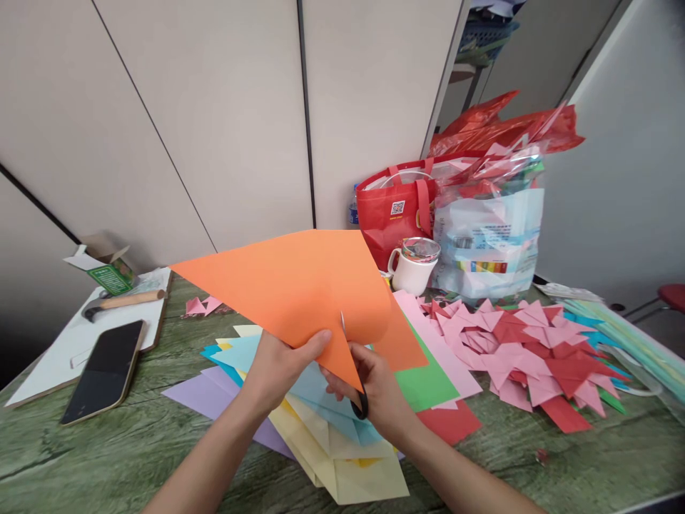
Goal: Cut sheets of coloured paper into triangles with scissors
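My left hand (278, 368) pinches the lower edge of a large orange paper sheet (289, 282) and holds it up over the table. My right hand (374, 392) grips black-handled scissors (359, 403), whose blade tip (342, 325) pokes up through the orange sheet near its lower corner. Below both hands lies a fanned stack of coloured paper (332, 442) in yellow, light blue and purple.
A pile of folded pink and red paper shapes (529, 353) lies at the right. A white mug (412, 270), a red bag (393, 210) and a plastic bag (489, 239) stand behind. At the left are a phone (104, 371), a hammer (125, 301) and a small box (110, 271).
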A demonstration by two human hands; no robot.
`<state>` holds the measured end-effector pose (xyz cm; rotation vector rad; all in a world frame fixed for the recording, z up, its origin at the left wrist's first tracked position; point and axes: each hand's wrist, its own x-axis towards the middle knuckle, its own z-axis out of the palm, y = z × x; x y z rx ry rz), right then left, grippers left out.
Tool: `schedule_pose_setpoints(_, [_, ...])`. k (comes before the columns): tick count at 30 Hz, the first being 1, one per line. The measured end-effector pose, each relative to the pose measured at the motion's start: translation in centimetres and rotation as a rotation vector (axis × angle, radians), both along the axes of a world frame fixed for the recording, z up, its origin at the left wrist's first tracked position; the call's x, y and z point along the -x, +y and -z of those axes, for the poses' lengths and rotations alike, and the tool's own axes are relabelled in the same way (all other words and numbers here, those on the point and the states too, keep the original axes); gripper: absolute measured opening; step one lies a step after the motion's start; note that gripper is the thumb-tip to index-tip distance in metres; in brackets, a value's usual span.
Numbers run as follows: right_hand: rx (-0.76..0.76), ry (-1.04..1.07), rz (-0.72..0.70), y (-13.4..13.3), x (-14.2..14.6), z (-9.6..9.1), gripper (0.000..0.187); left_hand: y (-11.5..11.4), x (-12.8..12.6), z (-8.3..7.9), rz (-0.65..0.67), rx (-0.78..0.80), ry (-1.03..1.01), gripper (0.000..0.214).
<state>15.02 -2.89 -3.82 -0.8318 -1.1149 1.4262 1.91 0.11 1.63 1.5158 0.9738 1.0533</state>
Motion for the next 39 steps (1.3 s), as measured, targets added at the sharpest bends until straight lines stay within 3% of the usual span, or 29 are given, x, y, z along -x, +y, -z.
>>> schedule_pose_setpoints(18, [0.041, -0.010, 0.024, -0.1, 0.1, 0.3, 0.023, -0.2, -0.1, -0.2, 0.045, 0.045, -0.018, 0.016])
schedule_pose_setpoints(23, [0.014, -0.030, 0.029, 0.1, 0.0, 0.8, 0.020, 0.2, 0.0, -0.1, -0.032, 0.008, -0.085, 0.006])
schedule_pose_setpoints(26, [0.010, -0.035, 0.023, 0.1, 0.0, 1.0, 0.020, 0.5, 0.2, -0.1, -0.119, -0.016, -0.130, 0.012])
schedule_pose_setpoints(32, [0.035, 0.007, 0.011, 0.0, 0.0, 0.5, 0.021, 0.5, 0.3, 0.0, -0.215, -0.064, 0.020, 0.016])
schedule_pose_setpoints(39, [-0.042, 0.027, 0.068, 0.3, -0.1, 0.0, 0.024, 0.6, 0.6, 0.4, -0.155, -0.073, 0.095, 0.021])
